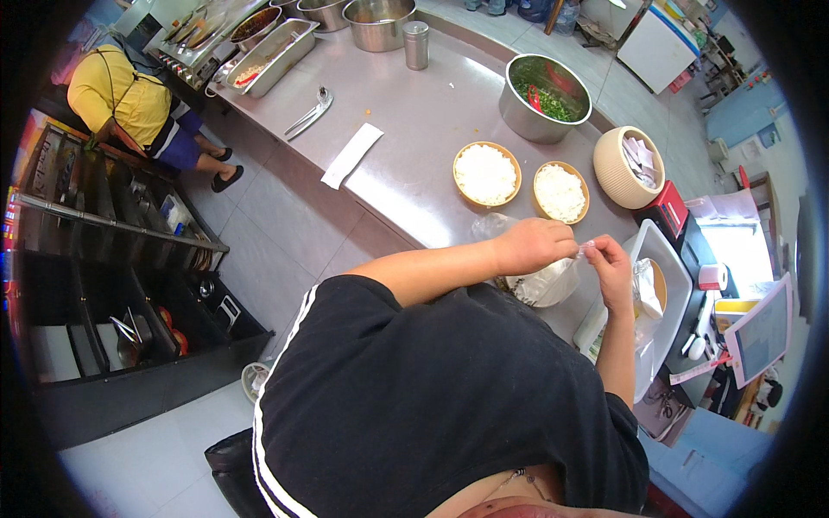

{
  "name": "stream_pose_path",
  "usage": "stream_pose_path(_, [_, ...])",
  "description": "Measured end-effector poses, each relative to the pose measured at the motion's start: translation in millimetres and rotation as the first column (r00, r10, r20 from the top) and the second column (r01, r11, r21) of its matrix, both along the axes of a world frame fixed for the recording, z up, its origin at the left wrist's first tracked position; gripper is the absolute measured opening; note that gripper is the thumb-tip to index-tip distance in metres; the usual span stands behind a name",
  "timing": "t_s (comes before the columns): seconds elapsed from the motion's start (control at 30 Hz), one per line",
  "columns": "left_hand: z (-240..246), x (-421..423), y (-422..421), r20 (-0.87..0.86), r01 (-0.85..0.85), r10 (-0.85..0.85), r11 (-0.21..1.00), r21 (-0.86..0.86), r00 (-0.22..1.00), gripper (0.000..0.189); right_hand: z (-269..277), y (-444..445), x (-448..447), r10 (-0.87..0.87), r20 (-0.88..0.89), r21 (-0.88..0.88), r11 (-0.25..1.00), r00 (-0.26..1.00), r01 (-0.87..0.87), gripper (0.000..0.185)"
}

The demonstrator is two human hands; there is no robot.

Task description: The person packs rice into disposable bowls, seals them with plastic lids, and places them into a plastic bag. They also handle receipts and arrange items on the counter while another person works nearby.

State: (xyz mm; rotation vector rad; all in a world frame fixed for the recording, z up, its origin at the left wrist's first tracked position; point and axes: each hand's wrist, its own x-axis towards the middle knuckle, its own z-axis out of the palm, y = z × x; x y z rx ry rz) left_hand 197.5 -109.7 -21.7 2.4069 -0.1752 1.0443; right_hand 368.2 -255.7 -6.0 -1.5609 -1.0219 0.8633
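My left hand (534, 246) and my right hand (609, 265) meet in front of my chest. Pinched between their fingers is the gathered top of a clear plastic bag (585, 247). Below them the bag's body, with a pale round container (544, 285) inside, is partly hidden by my left forearm and shirt. Just beyond my hands stand a larger bowl of white rice (487, 175) and a smaller bowl of white rice (561, 193), side by side on the metal table (414, 142).
Farther off stands a steel pot (537, 126) of chopped greens. A ribbed bin (618, 168) holds paper slips. On the right are a white tub (673, 304) and a tablet screen (759, 330). Tongs (314, 116) and a white paper packet (353, 155) lie leftward. Another person (123, 97) stands left.
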Motion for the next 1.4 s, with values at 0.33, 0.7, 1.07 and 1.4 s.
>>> stream_pose_path(0.33, [-42.7, -52.6, 22.4, -0.489, -0.418, -0.093, 0.395, -0.818, 0.867, 0.023, -50.7, -40.3, 14.1, -0.098, 0.465, -0.473, 0.813, 0.880, 0.340, 0.019])
stream_pose_path(0.7, [-16.5, -38.9, 22.4, -0.018, -0.142, -0.499, -0.212, -0.967, 0.866, 0.017, -8.7, -36.2, -12.8, -0.253, -0.124, 0.026, 0.966, 0.960, 0.258, 0.008])
stream_pose_path(1.07, [-36.5, -16.2, 12.9, 0.237, 0.057, -0.370, -0.436, -0.898, 0.898, 0.015, -9.8, -10.0, -25.9, -0.377, -0.267, -0.127, 0.926, 0.887, 0.355, 0.020])
stream_pose_path(1.4, [0.8, -9.2, 0.8, -0.175, -0.011, -0.577, 0.276, -0.961, 0.798, 0.032, 35.4, -3.1, -60.7, -0.140, -0.266, -0.026, 0.990, 0.954, 0.138, 0.026])
